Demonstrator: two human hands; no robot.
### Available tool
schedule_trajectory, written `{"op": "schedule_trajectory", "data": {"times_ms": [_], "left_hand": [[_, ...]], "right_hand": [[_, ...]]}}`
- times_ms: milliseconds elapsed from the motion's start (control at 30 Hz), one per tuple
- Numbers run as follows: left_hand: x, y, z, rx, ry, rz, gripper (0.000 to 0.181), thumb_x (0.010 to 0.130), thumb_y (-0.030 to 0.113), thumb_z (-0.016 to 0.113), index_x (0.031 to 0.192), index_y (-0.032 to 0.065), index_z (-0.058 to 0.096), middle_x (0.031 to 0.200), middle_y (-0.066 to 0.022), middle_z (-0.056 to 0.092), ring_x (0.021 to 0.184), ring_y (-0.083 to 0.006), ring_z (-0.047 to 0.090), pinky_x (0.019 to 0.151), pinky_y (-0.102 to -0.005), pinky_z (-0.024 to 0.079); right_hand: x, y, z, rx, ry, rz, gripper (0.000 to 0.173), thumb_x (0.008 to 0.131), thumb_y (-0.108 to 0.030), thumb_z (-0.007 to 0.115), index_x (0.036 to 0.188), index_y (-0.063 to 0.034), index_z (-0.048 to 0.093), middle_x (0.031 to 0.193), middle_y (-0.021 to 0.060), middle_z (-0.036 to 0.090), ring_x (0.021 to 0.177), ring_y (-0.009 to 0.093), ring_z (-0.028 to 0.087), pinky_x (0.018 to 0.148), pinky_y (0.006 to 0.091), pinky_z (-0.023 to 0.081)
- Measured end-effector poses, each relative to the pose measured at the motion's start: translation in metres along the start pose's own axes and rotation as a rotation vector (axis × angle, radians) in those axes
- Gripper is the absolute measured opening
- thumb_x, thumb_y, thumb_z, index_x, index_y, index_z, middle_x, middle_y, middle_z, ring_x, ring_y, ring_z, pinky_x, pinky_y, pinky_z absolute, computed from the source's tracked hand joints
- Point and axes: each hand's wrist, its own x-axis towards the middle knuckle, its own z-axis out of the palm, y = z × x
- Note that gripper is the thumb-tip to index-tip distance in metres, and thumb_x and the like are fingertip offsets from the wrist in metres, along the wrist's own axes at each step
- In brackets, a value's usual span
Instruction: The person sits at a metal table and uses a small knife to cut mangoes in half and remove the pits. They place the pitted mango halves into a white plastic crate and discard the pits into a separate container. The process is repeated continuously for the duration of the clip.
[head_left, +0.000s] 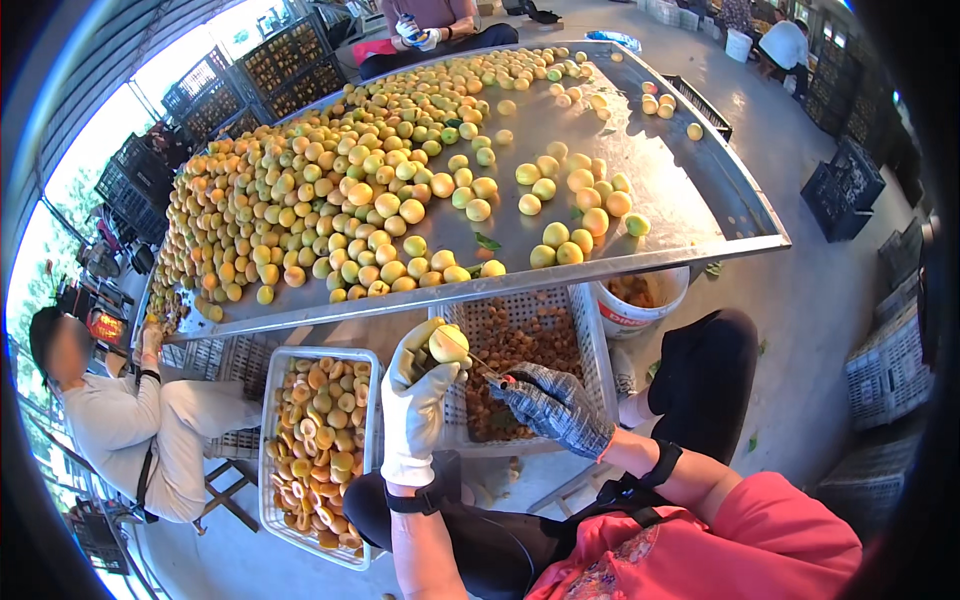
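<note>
My left hand (420, 401), in a white coated glove, holds a whole yellow apricot (448, 343) between thumb and fingers, just below the table's front edge. In a grey knit glove, my right hand (559, 405) grips a small knife (491, 373) with a thin blade. Its tip meets the right side of the apricot; whether it has cut in, I cannot tell. Beneath my hands a plastic crate (600, 360) contains many brown apricot stones (517, 337). Left of my left hand, a white plastic basket (268, 442) is filled with apricot halves (319, 450).
A metal-topped table (660, 187) with a raised rim carries a large heap of apricots (300, 187). A white bucket (637, 322) stands under its front edge. One co-worker (120, 420) sits at left, another (442, 22) across the table. Black crates (844, 187) stand on the right floor.
</note>
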Motion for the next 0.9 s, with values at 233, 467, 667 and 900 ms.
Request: {"op": "schedule_trajectory", "data": {"times_ms": [233, 467, 667, 900], "left_hand": [[-0.009, -0.002, -0.014, -0.031, 0.045, -0.005, 0.045, 0.084, 0.003, 0.064, 0.126, -0.0014, 0.052, 0.107, -0.0109, 0.064, 0.088, -0.0186, 0.066, 0.078, -0.0281, 0.053], [-0.016, -0.004, -0.008, 0.136, 0.057, -0.006, 0.041, 0.084, 0.002, 0.063, 0.123, -0.0045, 0.053, 0.102, -0.0112, 0.065, 0.085, -0.0184, 0.066, 0.079, -0.0300, 0.054], [-0.011, -0.012, -0.008, 0.115, 0.055, -0.002, 0.041, 0.085, 0.000, 0.060, 0.125, -0.0043, 0.053, 0.106, -0.0078, 0.062, 0.089, -0.0120, 0.061, 0.082, -0.0250, 0.050], [-0.008, -0.034, 0.001, -0.321, 0.058, -0.086, 0.024, 0.093, 0.014, 0.054, 0.109, -0.0025, 0.058, 0.100, -0.0119, 0.063, 0.090, -0.0201, 0.061, 0.087, -0.0309, 0.047]], "right_hand": [[-0.002, 0.004, 0.018, -0.044, 0.002, -0.007, 0.020, 0.094, -0.020, 0.059, 0.103, -0.0029, 0.063, 0.067, -0.0024, 0.052, 0.061, 0.005, 0.046, 0.052, 0.0236, 0.038], [0.004, 0.005, 0.021, -0.043, 0.001, 0.054, 0.024, 0.095, -0.027, 0.058, 0.100, -0.0048, 0.065, 0.064, -0.0022, 0.052, 0.057, 0.005, 0.046, 0.050, 0.0221, 0.037], [0.009, 0.000, 0.020, 0.060, 0.008, 0.177, 0.024, 0.094, -0.029, 0.058, 0.097, -0.0053, 0.064, 0.063, -0.0026, 0.052, 0.054, 0.004, 0.045, 0.047, 0.0212, 0.035], [0.024, 0.024, 0.023, -0.050, 0.065, -0.011, 0.026, 0.094, -0.028, 0.059, 0.098, -0.0037, 0.065, 0.062, -0.0005, 0.053, 0.055, 0.007, 0.047, 0.050, 0.0269, 0.039]]}}
